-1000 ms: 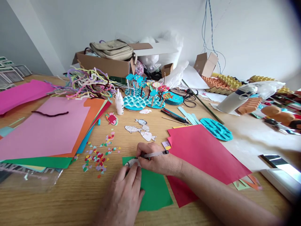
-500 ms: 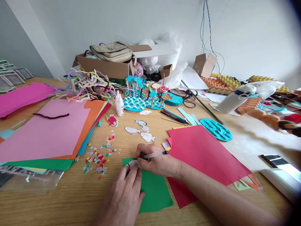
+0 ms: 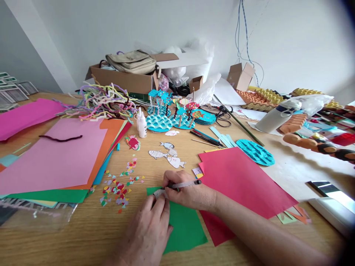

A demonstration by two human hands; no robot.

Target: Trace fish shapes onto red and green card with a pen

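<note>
My right hand (image 3: 188,194) grips a pen (image 3: 185,184) with a clear barrel and black cap, its tip down at a small paper fish cut-out (image 3: 158,193). That fish lies on the top left corner of a green paper sheet (image 3: 184,229). My left hand (image 3: 148,232) lies flat on the green sheet, fingers stretched, fingertips pressing the fish. Three more paper fish cut-outs (image 3: 166,155) lie just beyond my hands on the wooden table (image 3: 72,236).
A red paper sheet (image 3: 244,184) lies right of my hands, coloured sheets (image 3: 55,155) left, confetti scraps (image 3: 119,184) between. Glue bottles (image 3: 142,123), blue wave models (image 3: 166,118), pipe cleaners (image 3: 102,99), a cardboard box (image 3: 124,75), pencils (image 3: 206,136) and scissors (image 3: 223,114) stand farther back.
The camera view has shifted slightly. My hands stay in the same place on the fish and green sheet, the pen shifting only a little.
</note>
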